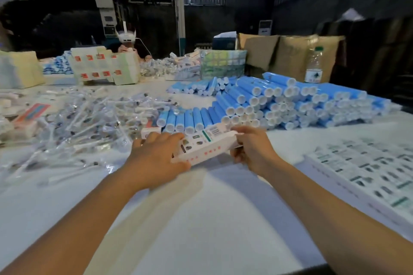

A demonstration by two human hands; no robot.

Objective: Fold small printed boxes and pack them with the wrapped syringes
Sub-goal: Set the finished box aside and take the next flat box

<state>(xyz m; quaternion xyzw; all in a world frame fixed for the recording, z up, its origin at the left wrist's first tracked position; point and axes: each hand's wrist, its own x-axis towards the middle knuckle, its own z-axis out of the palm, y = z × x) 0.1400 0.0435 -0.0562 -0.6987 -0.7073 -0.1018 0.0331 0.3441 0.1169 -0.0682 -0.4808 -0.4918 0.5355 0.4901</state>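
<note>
Box: I have one small printed box point(206, 144) held between both hands, just above the white worktop point(201, 219), in front of the blue tubes.
Left hand: my left hand point(156, 154) grips the near-left end, fingers curled over the top and thumb under the lower edge.
Right hand: my right hand point(252, 147) pinches the far-right end, fingers wrapped round the flap there; whether that flap is tucked I cannot tell.
Handling: I judge it thin card, very light, stiff along its creases but easy to crush on the broad faces. Best held at the ends and edges, as now, with light pressure so the panels stay square.
Syringes: the wrapped syringes point(89, 123) lie in a loose heap on the left of the worktop, near my left hand. Their clear film looks slippery and they are tangled, so I would lift one by its barrel.
Flat stock: a stack of unfolded printed sheets point(368, 176) lies to the right, well apart from the box.
In the way: rows of blue tubes point(279, 105) sit just behind the box; a forward reach could knock them.
Further off: a water bottle point(314, 65), brown cartons point(290, 53) and another person point(127, 44) across the worktop.
</note>
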